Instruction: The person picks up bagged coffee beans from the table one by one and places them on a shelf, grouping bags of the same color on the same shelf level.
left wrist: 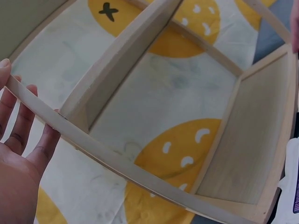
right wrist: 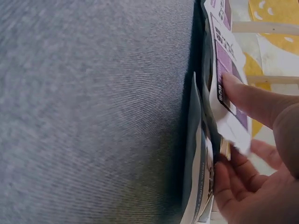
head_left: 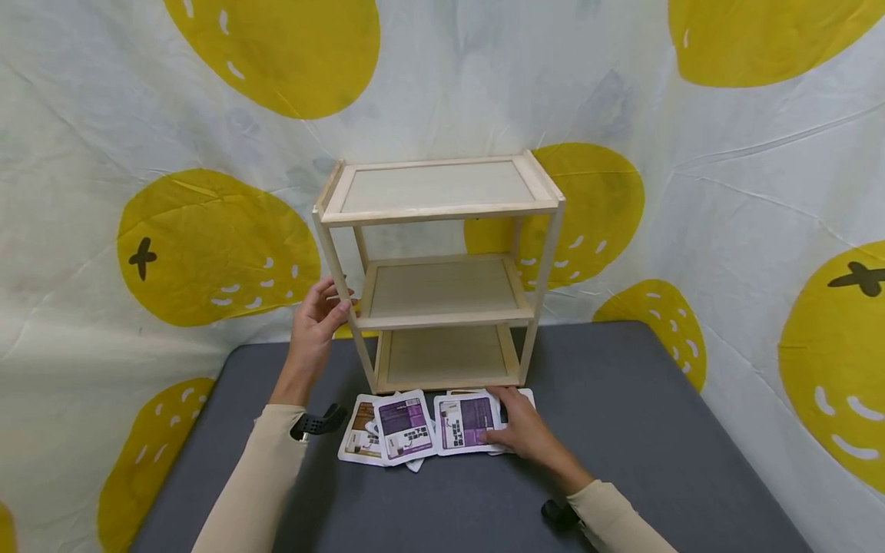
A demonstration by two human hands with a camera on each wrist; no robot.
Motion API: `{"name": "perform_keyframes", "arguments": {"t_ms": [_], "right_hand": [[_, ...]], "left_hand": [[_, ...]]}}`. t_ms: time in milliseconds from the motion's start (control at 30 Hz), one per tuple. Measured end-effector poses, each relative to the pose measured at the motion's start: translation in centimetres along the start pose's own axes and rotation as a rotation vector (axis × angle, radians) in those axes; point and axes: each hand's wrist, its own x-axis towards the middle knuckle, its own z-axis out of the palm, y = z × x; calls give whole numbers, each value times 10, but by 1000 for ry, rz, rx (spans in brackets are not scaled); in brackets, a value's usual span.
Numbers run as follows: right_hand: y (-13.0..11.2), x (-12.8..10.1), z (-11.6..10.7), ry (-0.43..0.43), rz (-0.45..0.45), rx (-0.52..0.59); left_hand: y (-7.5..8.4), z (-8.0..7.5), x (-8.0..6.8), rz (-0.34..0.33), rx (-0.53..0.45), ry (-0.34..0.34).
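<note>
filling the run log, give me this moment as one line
left hand: holds wooden shelf front post | right hand: pinches purple packet | packets on grey table

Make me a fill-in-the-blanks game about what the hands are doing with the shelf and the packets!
1. The left hand holds the front left post of the wooden ____.
2. The shelf has ____ boards, and none has anything on it.
3. The right hand pinches a white and ____ packet.
4. The packets lie on the gray table, in ____ of the shelf.

Missing words: shelf; three; purple; front
</note>
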Motion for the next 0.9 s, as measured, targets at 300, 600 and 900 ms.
{"name": "perform_keyframes", "arguments": {"t_ms": [300,600,900], "right_hand": [[0,0,-7,-58,-120,223],[5,1,-9,-125,-118,366],[6,0,-10,-149,-88,476]], "left_hand": [[3,1,1,-5,6,6],[0,-1,0,-9,1,-2],[0,0,0,-3,-7,-2]]}}
